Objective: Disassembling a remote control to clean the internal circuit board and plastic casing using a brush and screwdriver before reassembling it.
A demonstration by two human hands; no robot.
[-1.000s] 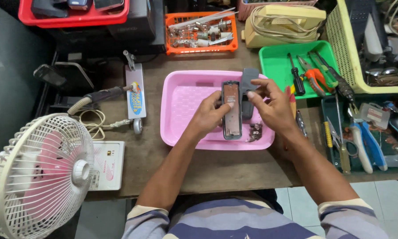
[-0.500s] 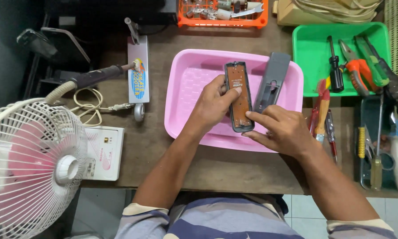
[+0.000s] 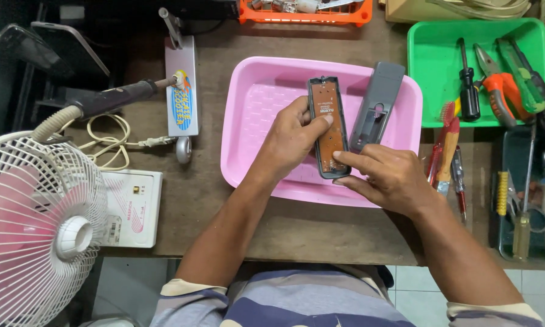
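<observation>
An opened remote control half with a brown circuit board (image 3: 327, 124) lies over the pink tray (image 3: 260, 103). My left hand (image 3: 290, 139) grips its left side, thumb pressed on the board. My right hand (image 3: 387, 175) touches the board's lower end with a fingertip. The grey back cover (image 3: 378, 103) of the remote lies in the tray just right of the board, above my right hand.
A green tray (image 3: 436, 60) holds a screwdriver (image 3: 468, 82) and orange pliers (image 3: 496, 85). Brushes and more tools (image 3: 448, 151) lie at the right. A soldering iron (image 3: 109, 100), its stand (image 3: 181, 91), a white box (image 3: 130, 209) and a fan (image 3: 36, 230) are at the left.
The view has shifted so the tray sits lower and nearer. The grey cover now lies in the tray instead of against the board, and my right hand has dropped to the board's lower end.
</observation>
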